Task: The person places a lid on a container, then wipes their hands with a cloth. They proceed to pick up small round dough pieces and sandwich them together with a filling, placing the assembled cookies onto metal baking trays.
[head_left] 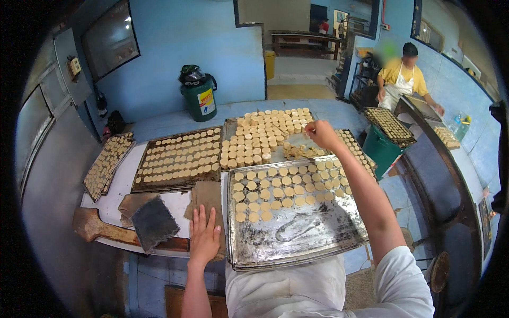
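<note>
My left hand (205, 236) lies flat with its fingers spread on a brown cloth-like sheet (208, 195), beside the near baking tray. My right hand (322, 135) reaches across that tray, its fingers closed in a pinch above the far tray; what they hold, if anything, I cannot make out. Crumbled dough scraps (301, 151) lie just below it. Stacked pale dough rounds (252, 139) crowd the far tray. On the near metal baking tray (313, 233), flat dough rounds (287, 191) sit in rows across the far part, with bare, scuffed metal toward me.
More filled trays stand left (177, 158), far left (107, 164) and behind my right forearm. A dark cloth (155, 222) covers part of a wooden paddle (108, 229). A green bin (199, 100) stands by the wall. At right, a person in an apron (398, 85) works at a counter.
</note>
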Motion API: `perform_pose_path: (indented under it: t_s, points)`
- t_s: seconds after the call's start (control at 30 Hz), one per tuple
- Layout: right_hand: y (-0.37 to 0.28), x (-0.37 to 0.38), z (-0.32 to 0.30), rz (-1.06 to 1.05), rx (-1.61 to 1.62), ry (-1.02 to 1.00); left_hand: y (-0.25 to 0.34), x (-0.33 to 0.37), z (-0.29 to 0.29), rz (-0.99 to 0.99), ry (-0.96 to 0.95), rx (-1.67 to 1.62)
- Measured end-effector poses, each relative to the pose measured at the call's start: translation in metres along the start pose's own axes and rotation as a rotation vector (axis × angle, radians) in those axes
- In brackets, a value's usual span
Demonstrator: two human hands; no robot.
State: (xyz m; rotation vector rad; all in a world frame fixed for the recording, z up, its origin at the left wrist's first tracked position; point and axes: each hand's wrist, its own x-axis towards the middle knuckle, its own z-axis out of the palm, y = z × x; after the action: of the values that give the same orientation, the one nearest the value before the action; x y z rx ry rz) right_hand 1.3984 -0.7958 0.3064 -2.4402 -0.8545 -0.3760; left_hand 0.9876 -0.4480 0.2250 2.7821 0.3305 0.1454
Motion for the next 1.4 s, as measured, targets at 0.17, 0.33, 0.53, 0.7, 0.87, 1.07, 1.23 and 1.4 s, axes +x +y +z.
perform_pose_path:
  t_s: [0.17, 0.33, 0.53, 0.7, 0.87, 1.07, 1.23, 1.4]
  points:
    - [-0.017, -0.003, 0.049, -0.039, 0.078, -0.053, -0.007, -0.004, -0.021, 0.009, -0.109, -0.037]
    - [-0.02, 0.014, 0.089, 0.0, -0.046, -0.192, -0.012, 0.017, -0.056, 0.027, -0.294, -0.189]
    - [-0.049, 0.03, 0.128, 0.05, -0.063, -0.228, -0.015, 0.022, -0.064, -0.022, -0.344, -0.254]
    - [-0.067, 0.027, 0.127, 0.068, -0.177, -0.331, -0.009, 0.022, -0.059, -0.058, -0.336, -0.25]
    - [-0.074, 0.013, 0.125, 0.008, -0.278, -0.291, 0.002, 0.015, -0.069, -0.064, -0.091, -0.323]
    - [-0.056, 0.013, 0.135, -0.03, -0.187, -0.121, 0.05, 0.018, -0.075, 0.012, 0.255, -0.475]
    - [-0.085, -0.005, 0.076, -0.092, -0.137, -0.127, 0.102, 0.018, -0.064, 0.197, 0.302, -0.717]
    - [-0.178, -0.116, 0.002, -0.206, 0.5, -0.323, 0.136, -0.009, -0.014, -0.06, -0.139, -1.441]
